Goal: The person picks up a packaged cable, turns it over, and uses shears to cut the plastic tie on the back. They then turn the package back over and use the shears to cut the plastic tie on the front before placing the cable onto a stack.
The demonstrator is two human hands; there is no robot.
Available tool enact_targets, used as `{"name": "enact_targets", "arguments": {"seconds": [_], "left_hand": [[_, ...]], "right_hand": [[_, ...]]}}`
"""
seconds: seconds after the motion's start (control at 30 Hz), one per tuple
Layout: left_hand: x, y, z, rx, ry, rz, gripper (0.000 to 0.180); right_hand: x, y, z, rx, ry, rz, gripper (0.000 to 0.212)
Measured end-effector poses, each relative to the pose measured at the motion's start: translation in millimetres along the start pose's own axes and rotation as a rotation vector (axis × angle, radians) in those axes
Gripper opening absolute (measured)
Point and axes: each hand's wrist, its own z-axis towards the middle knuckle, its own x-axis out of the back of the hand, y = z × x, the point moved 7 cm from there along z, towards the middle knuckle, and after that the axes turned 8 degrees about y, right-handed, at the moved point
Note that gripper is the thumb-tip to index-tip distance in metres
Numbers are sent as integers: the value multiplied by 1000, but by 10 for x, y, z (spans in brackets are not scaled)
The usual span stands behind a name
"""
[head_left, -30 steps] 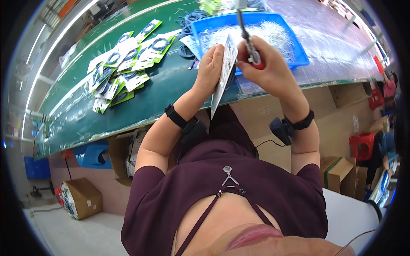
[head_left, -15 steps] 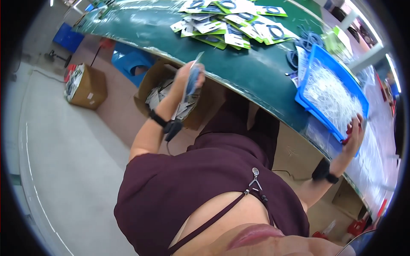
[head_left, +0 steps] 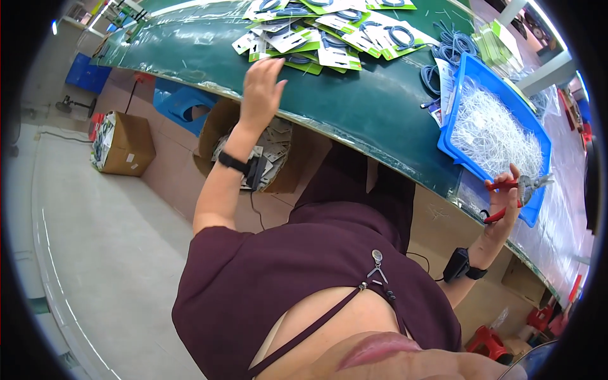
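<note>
My left hand (head_left: pixel 261 95) is over the front edge of the green table, fingers stretched out and thumb apart, with nothing in it. Just beyond its fingertips lies a heap of carded cables (head_left: pixel 339 57), blue-grey coils on white and green cards. My right hand (head_left: pixel 503 212) holds pliers (head_left: pixel 522 190) with red handles, their metal jaws pointing right over the near end of a blue tray (head_left: pixel 460 155). Thin white plastic strips (head_left: pixel 497 136), looking like cable ties, fill that tray.
Loose blue-grey cables (head_left: pixel 456 45) and a stack of green-white cards (head_left: pixel 496 47) lie behind the tray. Below the table edge stand an open carton of cards (head_left: pixel 209 139) and a blue stool (head_left: pixel 180 107). Another carton (head_left: pixel 130 144) is on the floor at left.
My left hand held a carded cable over the carton; now it is empty and farther forward, near the heap. Where that card went is not shown. My right hand has shifted slightly, still holding the pliers.
</note>
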Motion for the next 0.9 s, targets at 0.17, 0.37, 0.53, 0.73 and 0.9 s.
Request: {"name": "enact_targets", "arguments": {"seconds": [0.17,0.37,0.53,0.73,0.9], "left_hand": [[-927,149,450,-297,-140,153,50],[-1055,237,795,-324,-287,-232,39],[-933,624,888,689,-254,-1387,34],[-1081,1721,822,985,-359,-1891,44],[-1180,2319,746,1003,-476,-2026,47]], "right_hand": [[-38,17,-199,-47,90,-43,58],[21,-52,-339,-108,121,-104,55],[-185,-121,-294,-62,11,-384,48],[-520,-132,-121,223,35,-953,49],[-460,-516,9,607,312,-1500,51]]}}
